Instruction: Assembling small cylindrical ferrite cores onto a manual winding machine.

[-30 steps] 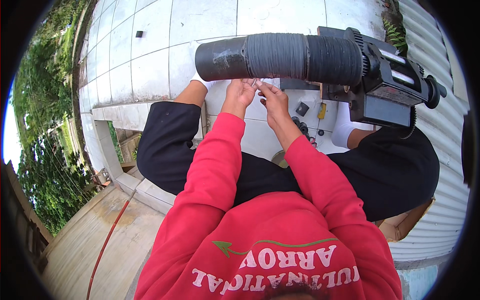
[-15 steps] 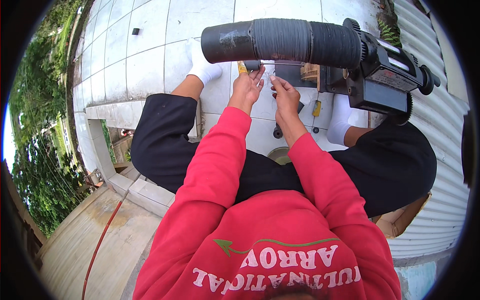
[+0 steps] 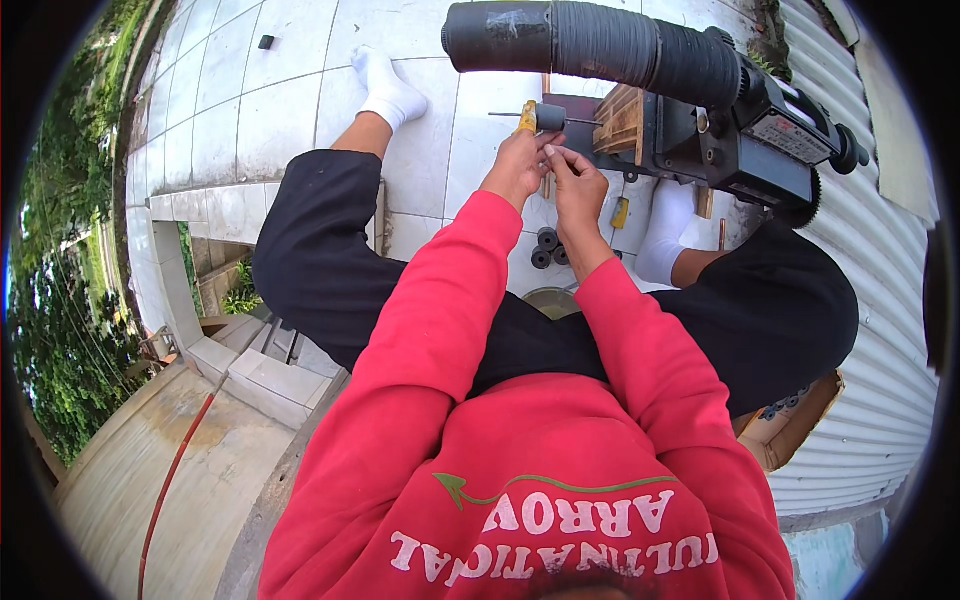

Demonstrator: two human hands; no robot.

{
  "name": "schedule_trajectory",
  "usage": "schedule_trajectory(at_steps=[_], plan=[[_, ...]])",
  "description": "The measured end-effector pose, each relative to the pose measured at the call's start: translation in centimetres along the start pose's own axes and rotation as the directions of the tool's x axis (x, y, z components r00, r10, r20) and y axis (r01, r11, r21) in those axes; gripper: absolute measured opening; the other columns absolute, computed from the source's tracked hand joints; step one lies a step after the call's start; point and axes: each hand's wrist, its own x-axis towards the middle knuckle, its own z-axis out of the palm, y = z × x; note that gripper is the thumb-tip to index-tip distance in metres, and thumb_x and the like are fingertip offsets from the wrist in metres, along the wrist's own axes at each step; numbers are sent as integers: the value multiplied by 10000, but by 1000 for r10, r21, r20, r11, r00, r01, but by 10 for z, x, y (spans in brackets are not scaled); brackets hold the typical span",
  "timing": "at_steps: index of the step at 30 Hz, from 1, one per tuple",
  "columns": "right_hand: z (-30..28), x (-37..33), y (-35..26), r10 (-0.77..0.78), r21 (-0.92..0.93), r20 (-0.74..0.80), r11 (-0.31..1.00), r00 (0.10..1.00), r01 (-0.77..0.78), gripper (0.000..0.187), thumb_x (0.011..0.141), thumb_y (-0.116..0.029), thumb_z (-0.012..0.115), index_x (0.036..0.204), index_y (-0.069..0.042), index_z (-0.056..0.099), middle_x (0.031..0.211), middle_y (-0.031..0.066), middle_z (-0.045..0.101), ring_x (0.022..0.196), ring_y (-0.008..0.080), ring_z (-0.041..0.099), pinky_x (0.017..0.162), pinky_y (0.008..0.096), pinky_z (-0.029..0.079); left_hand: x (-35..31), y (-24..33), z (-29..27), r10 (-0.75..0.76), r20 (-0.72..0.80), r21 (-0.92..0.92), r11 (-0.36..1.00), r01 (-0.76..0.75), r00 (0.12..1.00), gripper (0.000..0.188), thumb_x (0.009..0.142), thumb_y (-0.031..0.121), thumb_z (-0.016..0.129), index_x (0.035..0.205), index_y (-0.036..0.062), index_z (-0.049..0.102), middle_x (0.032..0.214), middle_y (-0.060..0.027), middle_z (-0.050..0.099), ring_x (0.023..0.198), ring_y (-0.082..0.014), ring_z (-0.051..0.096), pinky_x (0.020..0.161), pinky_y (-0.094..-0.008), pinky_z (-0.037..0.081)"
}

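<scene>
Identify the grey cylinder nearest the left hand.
The grey cylinder on the thin metal rod, beside the left hand; similar dark cylinders cluster on white tiles.

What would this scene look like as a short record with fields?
Left hand: beside a small yellow piece; grip unclear
Right hand: fingertips close to the left hand's
Beyond hands: short grey cylinder, thin metal rod
Picture top: long black tube wrapped in grey strands
Floor: white tiles, small round black pieces
Lower right: open brown cardboard box

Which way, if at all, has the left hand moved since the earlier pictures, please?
Yes: judged against the yellow object lying on the floor, the left hand has shifted rightward, nearer to it.
</scene>
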Motion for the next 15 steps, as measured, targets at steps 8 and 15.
schedule_trajectory(at_steps=[8, 15], plan=[[-26, -22, -31, -238, -244, 18, 941, 971, 235, 223, 954, -184, 839, 1056, 13, 844, 989, 72, 746, 863, 129, 675, 807, 294, 529, -72, -1, -4, 218, -247, 179, 968, -176, 944, 526, 1099, 106, 378, 1621, 46, 405, 1516, -144, 605, 1335, -261, 592, 1090, -398, 489], [-41, -64, -79, -281, -247, 142, 919, 949, 308, 171, 961, -136, 829, 1045, 12, 840, 981, 46, 742, 837, 100, 637, 761, 270, 495, -155, 16, -34, 509, 597, 522, 340, -782, 620, 636, 1068, 40, 672, 1661, 35, 440, 1667, -123, 528, 1588, -220, 416, 1265, -365, 342]])
